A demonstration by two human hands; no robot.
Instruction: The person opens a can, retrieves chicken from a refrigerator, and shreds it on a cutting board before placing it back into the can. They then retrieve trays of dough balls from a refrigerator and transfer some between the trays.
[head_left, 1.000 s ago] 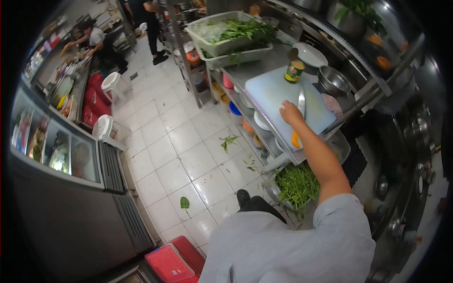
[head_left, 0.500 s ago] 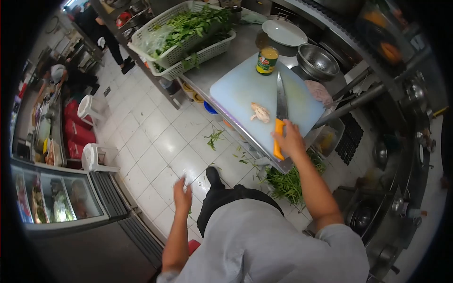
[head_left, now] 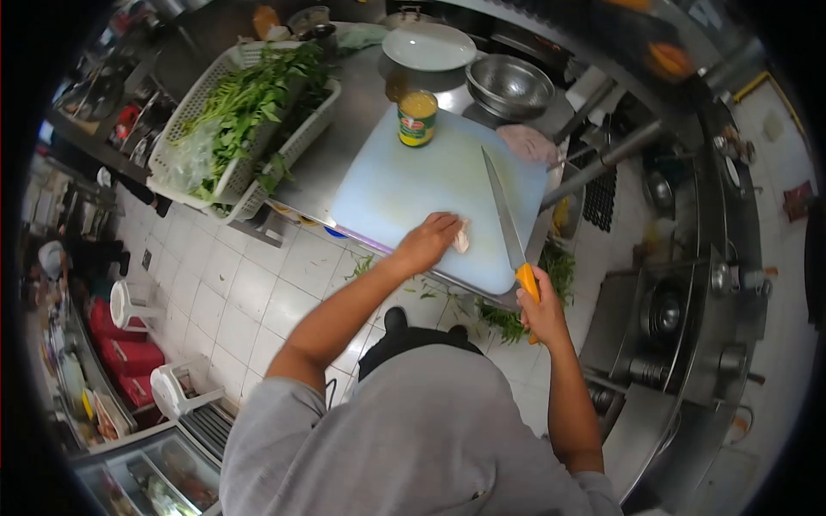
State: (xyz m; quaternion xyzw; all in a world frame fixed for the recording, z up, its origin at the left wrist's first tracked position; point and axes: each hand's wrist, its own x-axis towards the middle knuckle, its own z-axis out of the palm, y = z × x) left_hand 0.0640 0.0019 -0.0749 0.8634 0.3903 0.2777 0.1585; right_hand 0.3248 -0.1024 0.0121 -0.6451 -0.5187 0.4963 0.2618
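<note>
right hand (head_left: 542, 307) has its fingers wrapped round the knife's (head_left: 503, 211) smooth orange handle. left hand (head_left: 428, 243) has bent fingers on a pale, lumpy piece (head_left: 462, 237) (can't tell if gripped) on the cloudy plastic board (head_left: 439, 185).

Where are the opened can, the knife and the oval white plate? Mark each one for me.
Opened can (head_left: 416, 128): head view, on its label.
Knife (head_left: 506, 213): head view, on the blade.
Oval white plate (head_left: 428, 46): head view, on its inner face.

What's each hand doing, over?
Left hand on the meat. Right hand gripping the knife. Can upright at the board's far edge.
</note>
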